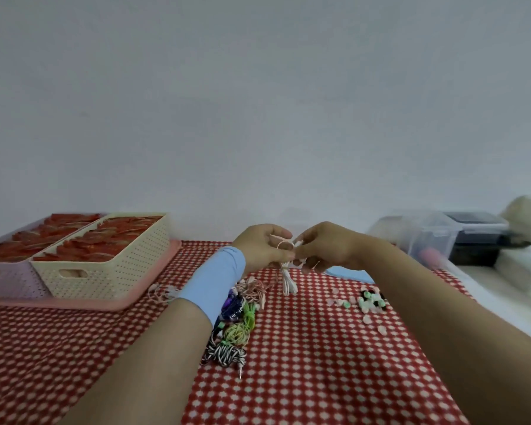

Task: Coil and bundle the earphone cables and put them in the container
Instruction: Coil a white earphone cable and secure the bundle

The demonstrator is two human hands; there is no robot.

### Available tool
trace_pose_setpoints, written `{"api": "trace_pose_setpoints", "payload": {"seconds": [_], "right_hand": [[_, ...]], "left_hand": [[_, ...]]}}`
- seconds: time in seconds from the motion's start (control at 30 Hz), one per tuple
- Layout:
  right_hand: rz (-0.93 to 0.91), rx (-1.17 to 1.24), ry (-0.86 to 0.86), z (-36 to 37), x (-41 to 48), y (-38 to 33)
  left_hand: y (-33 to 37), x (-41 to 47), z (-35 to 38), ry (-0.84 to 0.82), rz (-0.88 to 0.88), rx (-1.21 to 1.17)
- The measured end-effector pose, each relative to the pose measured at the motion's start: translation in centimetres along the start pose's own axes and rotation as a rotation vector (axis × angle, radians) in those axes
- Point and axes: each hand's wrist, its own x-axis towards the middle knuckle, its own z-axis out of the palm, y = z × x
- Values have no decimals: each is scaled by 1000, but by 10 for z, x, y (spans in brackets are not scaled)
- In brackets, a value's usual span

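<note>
Bundled cables (233, 329) lie under the left wrist. Left hand (262, 248) grips white earphone cable (288, 282) hanging below it; right hand (322, 250) pinches thin band (284, 244) at its top (tying step, likely). Next: finish the wrap, then drop it in the clear container (423, 237) beyond the right hand.

- We see the tabletop (319, 363) under a matt printed cloth.
- At nine o'clock, we read the cream basket (111, 271) as matt perforated plastic, on a smooth pink plastic tray (154, 277).
- At three o'clock, the clear box (426, 237) looks glossy plastic.
- The white earphone cable (288, 282) seems smooth; the black-and-white cable (224, 354) braided, with a shiny metal plug (240, 371).
</note>
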Motion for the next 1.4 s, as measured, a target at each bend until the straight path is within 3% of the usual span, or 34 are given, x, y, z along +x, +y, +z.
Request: {"api": "trace_pose_setpoints", "payload": {"seconds": [0.1, 0.17, 0.27, 0.5, 0.77, 0.93, 1.17, 1.4], "right_hand": [[80, -81, -19, -12, -13, 25], [112, -124, -46, -15, -19, 40], [126, -249, -54, -17, -23, 55], [74, -540, -7, -24, -13, 59], [215, -792, -119, -23, -9, 53], [219, -820, -123, -23, -5, 58], [166, -699, -140, -30, -5, 66], [-9, -215, 227, -29, -15, 65]], "left_hand": [[-2, 7, 27, -137, -40, 173], [-2, 10, 43, -234, -37, 431], [-5, 11, 60, -250, -13, 748], [-10, 15, 61, -273, -48, 776], [-16, 25, 59, -323, 63, 800], [-33, 28, 62, -292, 99, 667], [-36, 31, 62, -15, 75, 265], [-34, 24, 66, 62, 36, -23]]}}
